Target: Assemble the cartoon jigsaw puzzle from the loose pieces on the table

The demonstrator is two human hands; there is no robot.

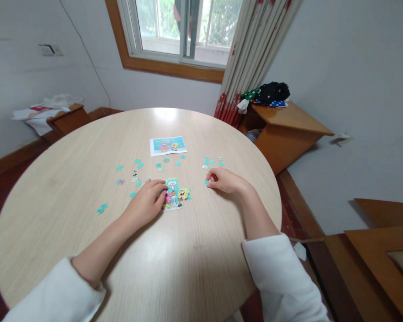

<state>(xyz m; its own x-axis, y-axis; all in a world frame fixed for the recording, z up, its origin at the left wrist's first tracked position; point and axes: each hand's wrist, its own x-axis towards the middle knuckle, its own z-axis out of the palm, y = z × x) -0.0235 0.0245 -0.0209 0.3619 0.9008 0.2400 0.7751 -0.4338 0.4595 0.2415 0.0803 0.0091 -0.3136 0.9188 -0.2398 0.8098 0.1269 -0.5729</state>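
A partly joined jigsaw puzzle [173, 193] with cartoon figures lies on the round table. My left hand [149, 197] rests at its left edge, fingers stretched out and touching it, covering part of that side. To the right, my right hand [223, 180] is closed in a pinch on a small teal puzzle piece [207, 182], close to the tabletop. Just beyond that hand is a cluster of loose puzzle pieces [212, 162]. A printed reference picture [168, 146] lies flat beyond the puzzle, showing similar cartoon figures.
More loose pieces [120, 167] are scattered left of and behind the puzzle, with a pair of pieces [102, 208] farther left. The round wooden table [70, 179] stands near a window. A wooden cabinet [285, 129] with cloths on it is beyond the table's right edge.
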